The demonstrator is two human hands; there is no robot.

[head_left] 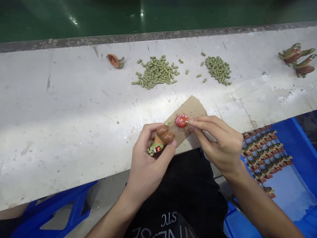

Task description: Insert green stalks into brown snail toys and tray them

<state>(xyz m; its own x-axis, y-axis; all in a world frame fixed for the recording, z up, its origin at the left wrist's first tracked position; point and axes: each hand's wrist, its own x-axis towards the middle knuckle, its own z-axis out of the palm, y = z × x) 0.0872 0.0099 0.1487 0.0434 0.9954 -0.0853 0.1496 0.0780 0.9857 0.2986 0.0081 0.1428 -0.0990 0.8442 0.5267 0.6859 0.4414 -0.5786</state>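
My left hand (151, 162) is wrapped round a small painted figurine (160, 139) with a green face and two rounded brown parts; a short green peg (167, 123) sticks out at its top. Between the thumb and fingers of my right hand (218, 140) is a tiny green peg (187, 122), its tip at the edge of a red cap (181, 120) with whitish, glossy stuff on it. This cap rests on a piece of brown cardboard (193, 106) between my hands.
Two piles of green pegs, a larger one (158, 72) and a smaller one (218, 70), lie farther back. A brown-green piece (115, 61) is at back left, figurines (294, 54) at far right. Below right, a blue crate (300, 142) holds rows of figurines. A blue stool (74, 205) stands lower left.
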